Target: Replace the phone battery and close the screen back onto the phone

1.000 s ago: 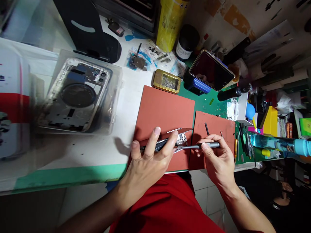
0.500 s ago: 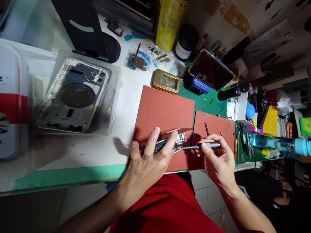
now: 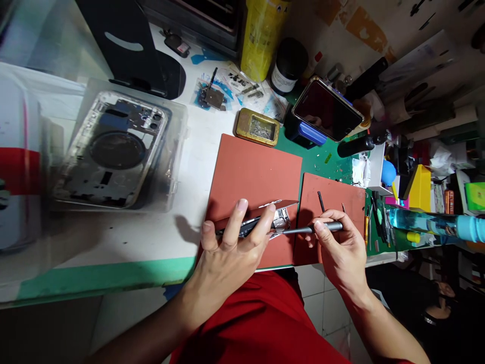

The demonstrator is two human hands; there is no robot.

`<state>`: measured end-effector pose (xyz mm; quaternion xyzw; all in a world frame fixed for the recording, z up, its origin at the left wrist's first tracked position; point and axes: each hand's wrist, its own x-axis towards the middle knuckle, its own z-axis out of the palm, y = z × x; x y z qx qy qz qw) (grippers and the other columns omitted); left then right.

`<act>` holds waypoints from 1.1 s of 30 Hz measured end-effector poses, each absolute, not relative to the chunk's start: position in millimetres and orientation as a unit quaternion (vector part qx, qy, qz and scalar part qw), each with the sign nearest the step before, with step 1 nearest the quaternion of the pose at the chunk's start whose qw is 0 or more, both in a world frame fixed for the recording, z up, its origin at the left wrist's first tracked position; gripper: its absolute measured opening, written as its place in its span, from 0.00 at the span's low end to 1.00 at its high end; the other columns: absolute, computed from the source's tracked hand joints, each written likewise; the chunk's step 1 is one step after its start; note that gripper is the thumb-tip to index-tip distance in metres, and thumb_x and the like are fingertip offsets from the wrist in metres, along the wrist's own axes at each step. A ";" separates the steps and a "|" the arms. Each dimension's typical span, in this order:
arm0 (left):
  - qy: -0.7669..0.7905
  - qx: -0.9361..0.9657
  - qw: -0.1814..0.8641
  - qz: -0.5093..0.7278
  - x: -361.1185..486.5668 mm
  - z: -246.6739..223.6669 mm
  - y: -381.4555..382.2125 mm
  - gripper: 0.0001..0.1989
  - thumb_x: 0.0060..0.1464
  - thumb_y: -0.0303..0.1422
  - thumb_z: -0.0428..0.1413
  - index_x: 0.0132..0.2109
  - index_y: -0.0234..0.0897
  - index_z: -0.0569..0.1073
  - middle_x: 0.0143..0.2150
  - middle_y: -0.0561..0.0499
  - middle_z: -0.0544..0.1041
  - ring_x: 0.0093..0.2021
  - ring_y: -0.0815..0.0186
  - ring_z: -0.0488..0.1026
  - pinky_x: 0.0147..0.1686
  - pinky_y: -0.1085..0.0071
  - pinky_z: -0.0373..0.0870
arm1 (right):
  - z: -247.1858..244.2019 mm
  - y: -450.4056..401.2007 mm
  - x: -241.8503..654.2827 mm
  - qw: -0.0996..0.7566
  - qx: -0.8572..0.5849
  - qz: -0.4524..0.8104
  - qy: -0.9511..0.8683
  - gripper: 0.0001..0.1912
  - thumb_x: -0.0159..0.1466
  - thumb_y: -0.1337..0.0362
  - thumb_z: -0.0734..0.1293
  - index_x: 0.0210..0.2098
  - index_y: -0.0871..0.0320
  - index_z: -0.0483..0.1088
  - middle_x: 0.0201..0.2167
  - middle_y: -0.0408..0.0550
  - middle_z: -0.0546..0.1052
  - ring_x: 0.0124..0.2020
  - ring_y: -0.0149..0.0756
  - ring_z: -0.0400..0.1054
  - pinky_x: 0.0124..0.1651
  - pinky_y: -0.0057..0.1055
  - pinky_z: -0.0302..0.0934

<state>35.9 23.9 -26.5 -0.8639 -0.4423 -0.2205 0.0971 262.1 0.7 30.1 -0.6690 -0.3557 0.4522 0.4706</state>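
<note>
An opened phone [image 3: 281,219] with bare inner parts is over the left red-brown mat [image 3: 257,174], its raised panel tilted up behind. My left hand [image 3: 237,247] is closed around it, the fingers spread across its near side and hiding much of it. My right hand [image 3: 337,240] pinches a slim grey screwdriver [image 3: 329,227], which points left. The tool's tip reaches the phone's inner parts beside my left fingers; its exact contact spot is too small to tell.
A phone frame [image 3: 113,151] lies in a clear plastic box at the left. Behind the mat are a gold tin [image 3: 257,127] and a propped phone [image 3: 328,108]. Tools and a blue bottle [image 3: 424,222] lie at the right. A person in dark clothes [image 3: 413,298] is at lower right.
The whole view has shifted slightly, so the bench things appear a little farther left. Both hands keep nearly the same hold.
</note>
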 end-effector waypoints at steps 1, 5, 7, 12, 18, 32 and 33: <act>-0.443 -0.864 0.096 -0.217 35.9 -26.7 23.8 0.25 0.66 0.38 0.65 0.68 0.42 0.79 0.86 0.49 0.44 0.85 0.34 0.29 0.81 0.34 0.21 | 30.3 0.8 262.1 0.468 -0.673 0.454 -0.349 0.13 0.68 0.58 0.80 0.45 0.52 0.76 0.32 0.39 0.79 0.27 0.32 0.79 0.33 0.30 0.76; -0.448 -0.864 0.099 -0.210 36.0 -27.0 23.3 0.26 0.68 0.38 0.62 0.70 0.41 0.76 0.86 0.49 0.41 0.85 0.35 0.27 0.81 0.36 0.20 | 29.9 0.3 262.4 0.460 -0.686 0.464 -0.321 0.14 0.67 0.56 0.81 0.46 0.51 0.76 0.30 0.38 0.79 0.27 0.32 0.77 0.32 0.28 0.73; -0.448 -0.864 0.101 -0.205 35.8 -26.5 23.1 0.26 0.69 0.38 0.61 0.71 0.42 0.76 0.86 0.50 0.41 0.85 0.35 0.27 0.81 0.36 0.20 | 29.4 0.1 262.3 0.460 -0.687 0.464 -0.317 0.15 0.67 0.56 0.81 0.45 0.51 0.76 0.29 0.38 0.79 0.26 0.31 0.77 0.32 0.28 0.73; -0.448 -0.865 0.099 -0.202 35.3 -25.3 22.8 0.27 0.68 0.37 0.61 0.71 0.41 0.75 0.86 0.50 0.41 0.85 0.34 0.27 0.81 0.36 0.20 | 28.9 1.2 261.7 0.453 -0.696 0.456 -0.320 0.15 0.66 0.55 0.81 0.45 0.52 0.76 0.28 0.38 0.79 0.25 0.31 0.76 0.30 0.27 0.72; -0.451 -0.865 0.102 -0.195 34.8 -25.7 22.1 0.27 0.68 0.37 0.61 0.72 0.43 0.75 0.86 0.50 0.42 0.85 0.34 0.27 0.81 0.36 0.21 | 30.5 2.8 261.8 0.452 -0.697 0.449 -0.329 0.15 0.66 0.55 0.81 0.44 0.52 0.76 0.27 0.38 0.79 0.25 0.31 0.76 0.29 0.26 0.72; -0.448 -0.863 0.105 -0.209 35.8 -26.7 24.0 0.24 0.70 0.42 0.62 0.68 0.43 0.78 0.86 0.51 0.42 0.85 0.35 0.28 0.81 0.36 0.20 | 41.7 4.2 262.0 0.456 -0.696 0.389 -0.395 0.11 0.69 0.58 0.79 0.45 0.52 0.75 0.28 0.37 0.79 0.24 0.31 0.77 0.29 0.27 0.74; -0.449 -0.862 0.108 -0.210 36.0 -26.5 24.4 0.24 0.70 0.43 0.61 0.69 0.42 0.78 0.86 0.50 0.41 0.86 0.36 0.28 0.81 0.36 0.21 | 45.2 3.6 262.8 0.457 -0.699 0.356 -0.420 0.10 0.70 0.60 0.78 0.46 0.52 0.75 0.29 0.38 0.80 0.24 0.30 0.78 0.30 0.27 0.75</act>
